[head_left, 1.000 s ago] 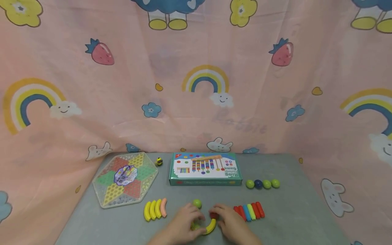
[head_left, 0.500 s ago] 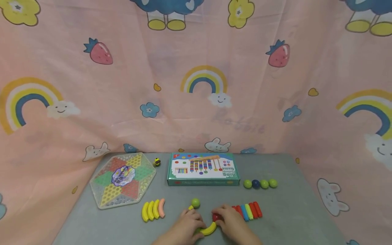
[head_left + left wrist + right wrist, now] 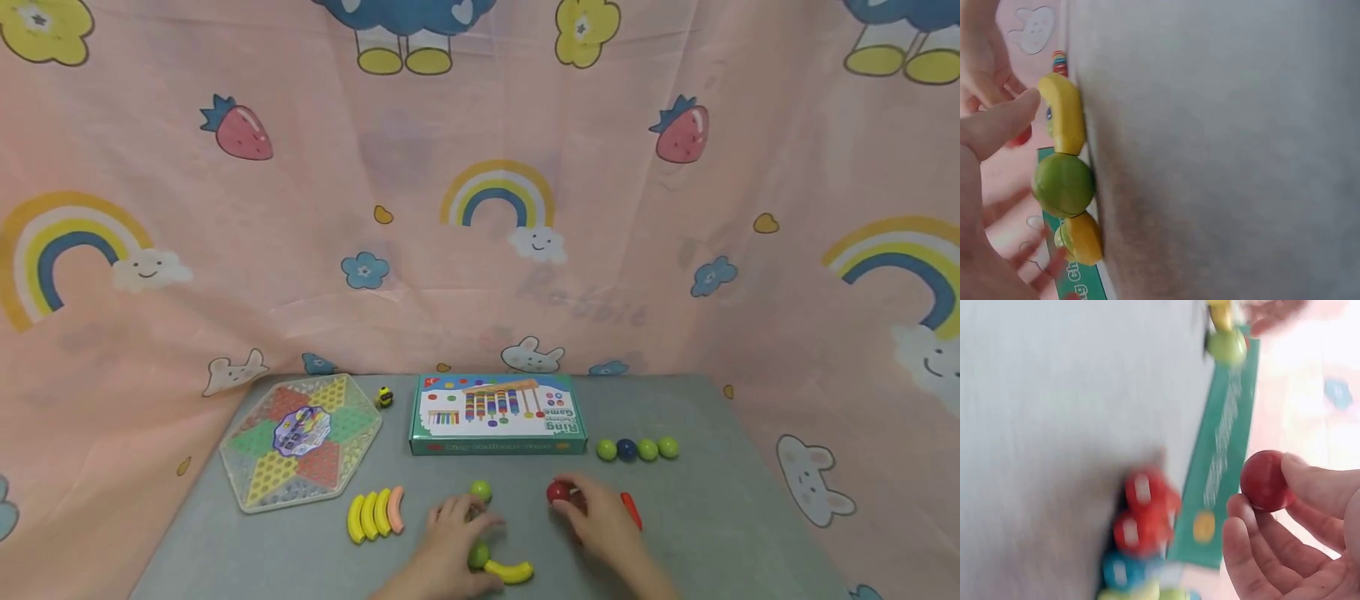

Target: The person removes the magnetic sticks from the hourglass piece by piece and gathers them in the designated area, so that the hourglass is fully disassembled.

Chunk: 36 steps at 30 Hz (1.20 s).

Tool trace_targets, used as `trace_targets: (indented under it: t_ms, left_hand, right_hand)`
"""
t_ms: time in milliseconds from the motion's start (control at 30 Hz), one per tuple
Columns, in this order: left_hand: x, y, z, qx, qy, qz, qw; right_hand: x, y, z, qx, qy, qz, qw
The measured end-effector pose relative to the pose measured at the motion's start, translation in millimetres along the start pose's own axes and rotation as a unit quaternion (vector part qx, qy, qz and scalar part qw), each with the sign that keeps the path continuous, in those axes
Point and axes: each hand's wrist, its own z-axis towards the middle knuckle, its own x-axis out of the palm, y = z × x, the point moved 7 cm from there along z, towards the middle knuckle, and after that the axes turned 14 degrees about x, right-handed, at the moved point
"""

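My right hand (image 3: 606, 518) pinches a red ball (image 3: 558, 492) between thumb and fingers; the right wrist view shows the ball (image 3: 1267, 480) off the table. My left hand (image 3: 447, 543) spreads its fingers over a green ball (image 3: 478, 556) and a yellow banana-shaped piece (image 3: 512, 572), which meet end to side near the front edge. In the left wrist view another yellow piece (image 3: 1083, 240) lies on the far side of the green ball (image 3: 1063, 185). Whether the left thumb touches the banana-shaped piece cannot be told. One more green ball (image 3: 481, 490) sits just beyond the left fingers.
Yellow and pink curved pieces (image 3: 375, 513) stand in a row at left. A boxed ring game (image 3: 498, 417), a hexagonal board (image 3: 303, 442) and a small bee figure (image 3: 385, 397) are behind. Green and blue balls (image 3: 647, 450) line up at right. Colored sticks (image 3: 1141, 515) lie behind my right hand.
My right hand has lifted the red ball away from the banana-shaped piece, moving right and back over the sticks. My left fingers have loosened and spread, uncovering the green ball.
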Motion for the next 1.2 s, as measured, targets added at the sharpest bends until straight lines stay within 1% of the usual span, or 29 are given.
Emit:
trace_targets:
  t_ms: [67,133,200,300,500,667,800,967,1067,1200]
  left_hand:
    - [-2.0,10.8,-2.9,-0.058,-0.029,-0.020,0.9977]
    - [-3.3,19.1,-5.9,-0.109,-0.047,-0.040,0.9921]
    - [-4.9,22.5,-8.4,-0.138,-0.051,-0.058,0.9873]
    - [-6.4,22.7,-9.6,-0.155,-0.047,-0.081,0.9835]
    - [-8.0,19.7,-9.6,-0.159,-0.044,-0.110,0.9800]
    - [-7.8,18.8,-9.6,-0.143,-0.046,-0.127,0.9805]
    - [-7.4,18.8,-8.9,-0.131,-0.049,-0.145,0.9794]
    - [-7.8,18.9,-7.7,-0.126,-0.046,-0.159,0.9781]
    - [-8.7,18.7,-7.3,-0.126,-0.042,-0.161,0.9780]
    - [-9.6,18.6,-6.7,-0.127,-0.036,-0.159,0.9784]
  right_hand:
    - [-14,-8,5.7,0.000,-0.016,0.021,0.9996]
    - [-28,-18,11.9,-0.003,-0.030,0.043,0.9986]
    - [-40,-28,17.0,-0.006,-0.038,0.059,0.9975]
    - [-56,-42,22.4,-0.005,-0.047,0.065,0.9967]
    - [-80,-59,27.1,-0.005,-0.070,0.045,0.9965]
    - [-98,-68,30.6,-0.015,-0.093,0.035,0.9950]
    - [-109,-78,36.9,-0.007,-0.100,0.036,0.9943]
    - [-121,-96,47.7,0.002,-0.112,0.034,0.9932]
    - [-128,-109,55.6,0.022,-0.128,0.047,0.9904]
    - [-135,-130,67.1,0.063,-0.139,0.088,0.9844]
